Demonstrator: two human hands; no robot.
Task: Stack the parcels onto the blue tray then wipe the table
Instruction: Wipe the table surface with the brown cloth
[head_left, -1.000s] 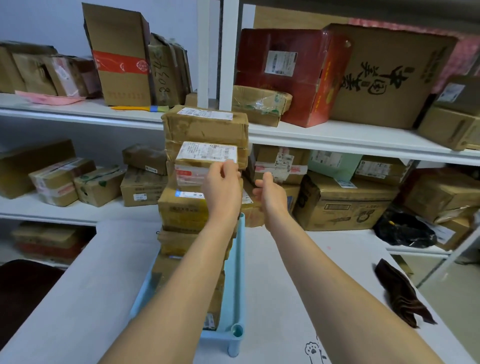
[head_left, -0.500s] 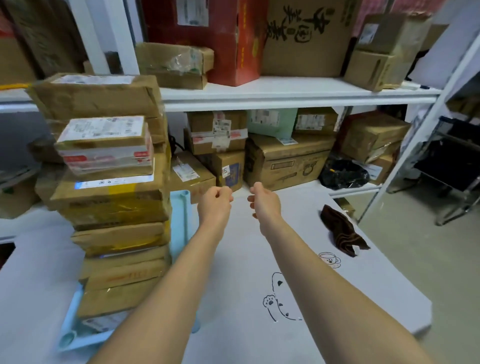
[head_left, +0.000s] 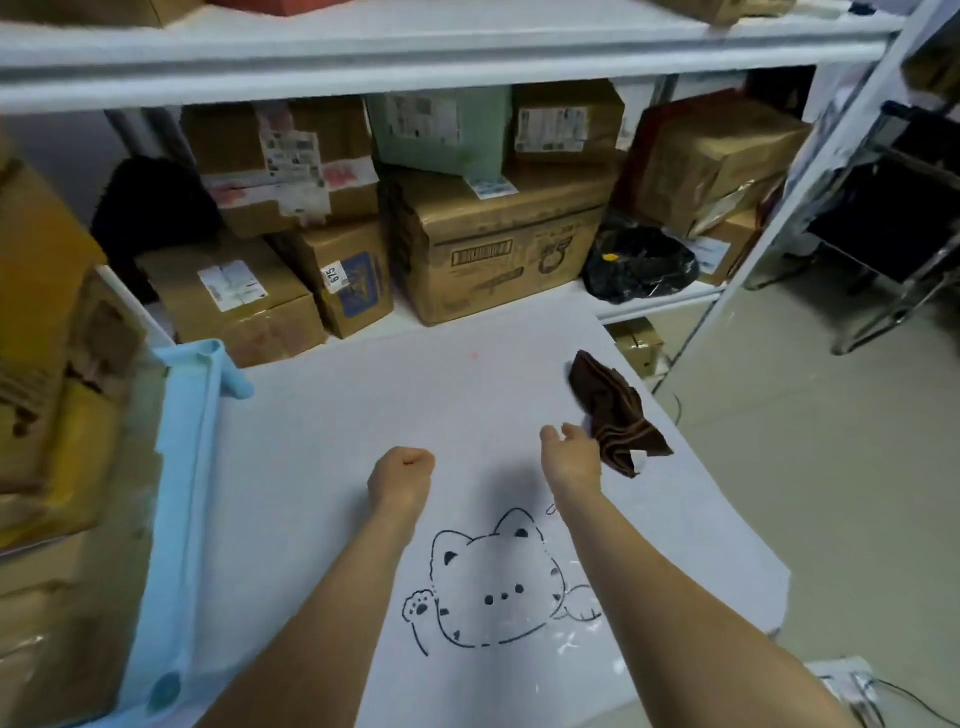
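The blue tray stands at the table's left, with a tall stack of brown cardboard parcels on it, cut off by the frame edge. A crumpled dark brown cloth lies near the table's right edge. My right hand hovers just left of the cloth, fingers apart, touching or nearly touching its lower corner. My left hand is a closed fist over the middle of the white table, holding nothing.
A cat drawing marks the tabletop near me. Behind the table, white shelves hold many cardboard boxes and a black bag. The table's right edge drops to the floor, where a black chair stands.
My hands left the parcel stack and swung right over the table. My view turned right and down. My right hand has reached the brown cloth; my left has curled into a fist.
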